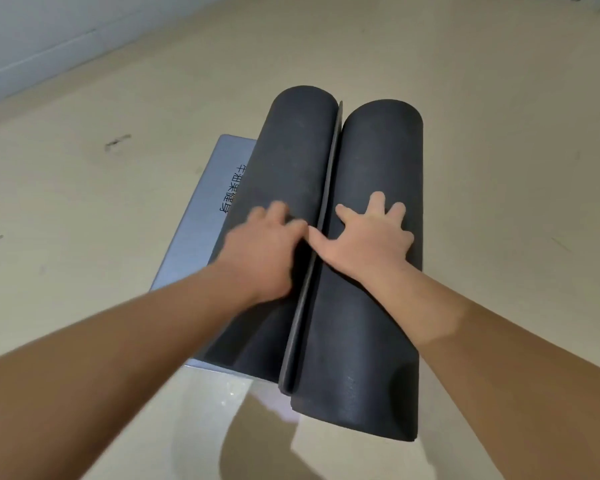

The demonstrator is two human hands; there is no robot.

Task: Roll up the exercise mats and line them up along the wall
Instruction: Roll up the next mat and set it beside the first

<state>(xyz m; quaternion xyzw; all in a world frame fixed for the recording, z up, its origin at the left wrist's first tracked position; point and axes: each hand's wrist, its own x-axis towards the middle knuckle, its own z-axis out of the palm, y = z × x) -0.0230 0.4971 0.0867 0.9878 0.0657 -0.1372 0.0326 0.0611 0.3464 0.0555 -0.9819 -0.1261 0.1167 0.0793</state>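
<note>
Two dark grey rolled exercise mats lie side by side on the floor, running away from me. The left roll lies on the blue-grey unrolled part of its mat, which carries printed characters. The right roll sits tight against it, with a thin mat edge standing up between them. My left hand rests on the left roll, fingers bent at the seam and blurred. My right hand lies flat with fingers spread on the right roll.
The beige floor surrounds the mats, with a dark scuff at the left. A pale wall with a baseboard runs across the far left corner. My shadow falls on the floor near the mats' close ends.
</note>
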